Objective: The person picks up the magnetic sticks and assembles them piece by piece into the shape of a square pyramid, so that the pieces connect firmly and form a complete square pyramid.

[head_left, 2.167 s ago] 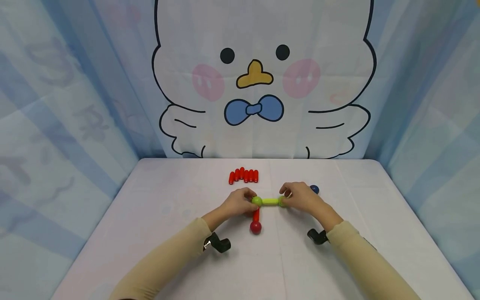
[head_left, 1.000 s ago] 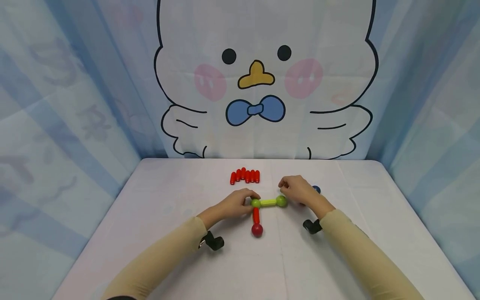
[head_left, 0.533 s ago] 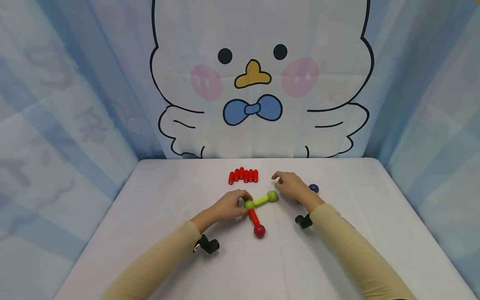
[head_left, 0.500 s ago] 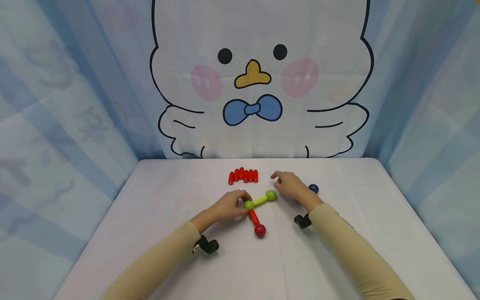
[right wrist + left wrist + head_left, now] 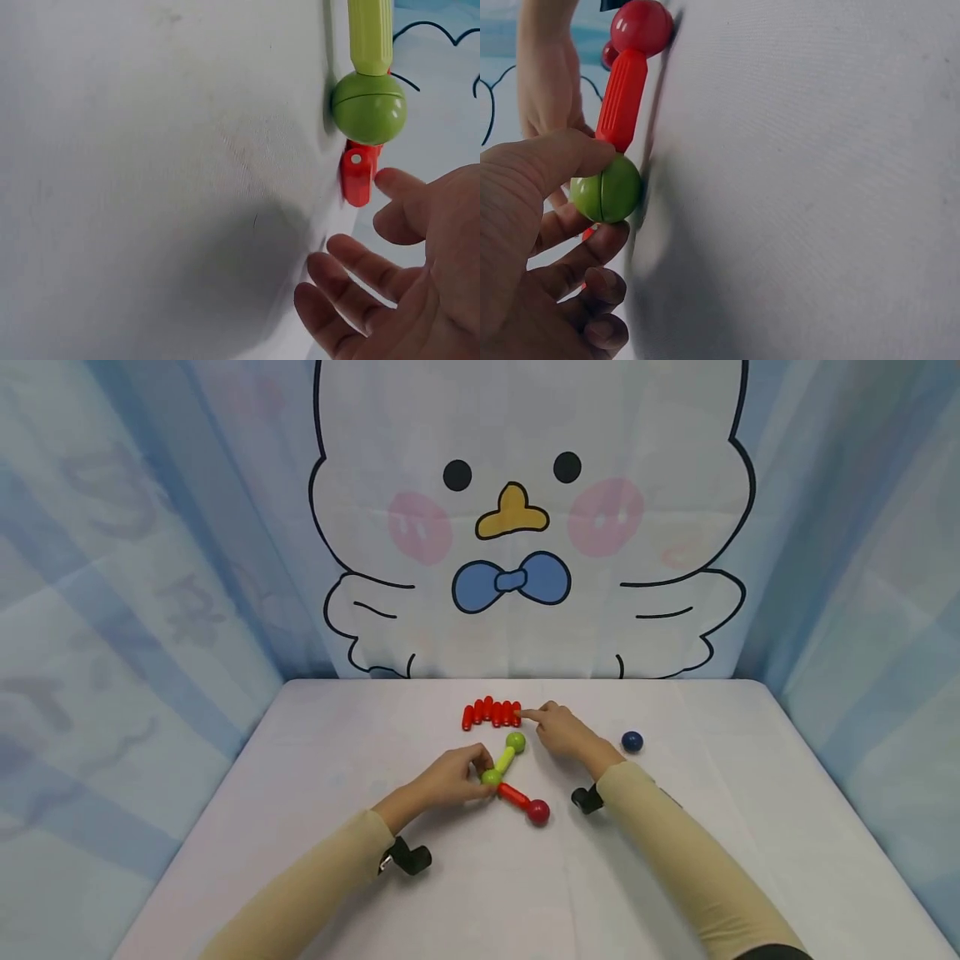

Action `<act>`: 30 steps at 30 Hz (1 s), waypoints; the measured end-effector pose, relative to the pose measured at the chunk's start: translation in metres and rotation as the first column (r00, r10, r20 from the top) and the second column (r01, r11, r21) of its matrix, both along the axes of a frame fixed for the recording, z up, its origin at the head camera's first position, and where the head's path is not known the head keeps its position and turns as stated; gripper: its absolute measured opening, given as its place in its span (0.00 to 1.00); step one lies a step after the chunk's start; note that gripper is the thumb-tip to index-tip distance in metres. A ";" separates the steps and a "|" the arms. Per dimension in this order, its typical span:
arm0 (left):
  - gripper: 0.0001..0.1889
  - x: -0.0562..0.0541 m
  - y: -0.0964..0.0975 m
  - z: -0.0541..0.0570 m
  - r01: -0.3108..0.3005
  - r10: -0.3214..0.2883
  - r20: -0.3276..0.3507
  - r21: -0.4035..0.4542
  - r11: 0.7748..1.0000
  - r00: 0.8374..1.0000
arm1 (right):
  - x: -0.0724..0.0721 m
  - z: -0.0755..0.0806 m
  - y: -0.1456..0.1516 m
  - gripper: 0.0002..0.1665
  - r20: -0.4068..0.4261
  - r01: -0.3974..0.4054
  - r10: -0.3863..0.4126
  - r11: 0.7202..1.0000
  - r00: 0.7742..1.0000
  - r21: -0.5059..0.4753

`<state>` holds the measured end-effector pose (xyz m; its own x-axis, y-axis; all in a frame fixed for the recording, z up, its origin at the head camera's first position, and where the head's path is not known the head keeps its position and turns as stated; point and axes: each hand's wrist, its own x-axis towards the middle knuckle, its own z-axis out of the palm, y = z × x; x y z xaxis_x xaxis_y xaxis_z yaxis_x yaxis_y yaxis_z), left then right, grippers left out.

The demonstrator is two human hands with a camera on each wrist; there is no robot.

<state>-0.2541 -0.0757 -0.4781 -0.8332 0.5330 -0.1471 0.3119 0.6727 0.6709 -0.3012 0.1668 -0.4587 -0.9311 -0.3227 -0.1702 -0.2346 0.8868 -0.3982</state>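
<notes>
My left hand [image 5: 452,777] pinches a green ball [image 5: 607,189] between thumb and fingers. This ball is the corner of a V-shaped piece. From it a yellow-green rod [image 5: 506,760] leads to a second green ball [image 5: 369,109], and a red rod [image 5: 622,101] leads to a red ball [image 5: 538,812]. Farther back, several loose red rods [image 5: 488,709] lie side by side in a row. My right hand [image 5: 562,731] is at the row's right end, its index fingertip at the last rod [image 5: 357,177]. Its other fingers are loosely bent around nothing.
A dark blue ball [image 5: 632,742] sits on the white table [image 5: 480,893] to the right of my right hand. Patterned curtains [image 5: 112,610] enclose the table on the left, right and back. A black wrist mount [image 5: 408,857] hangs below my left wrist.
My right hand has left the far green ball and moved left and back to the red rods. My left hand has turned the V-shaped piece counterclockwise, its red ball swinging right.
</notes>
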 end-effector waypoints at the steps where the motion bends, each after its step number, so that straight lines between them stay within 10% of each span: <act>1: 0.15 0.000 0.000 0.000 0.003 -0.003 0.000 0.001 1.000 1.000 | 0.000 0.000 -0.001 0.29 0.001 -0.002 0.002 1.000 1.000 0.002; 19: 0.19 0.006 0.012 0.004 0.048 -0.047 0.033 -0.036 0.998 0.998 | -0.004 -0.012 0.006 0.12 -0.092 0.043 -0.051 0.996 0.994 -0.082; 30: 0.10 -0.007 0.017 0.007 -0.132 0.132 -0.031 -0.007 0.991 0.991 | -0.002 -0.009 0.016 0.10 -0.053 0.180 -0.189 0.972 0.980 -0.149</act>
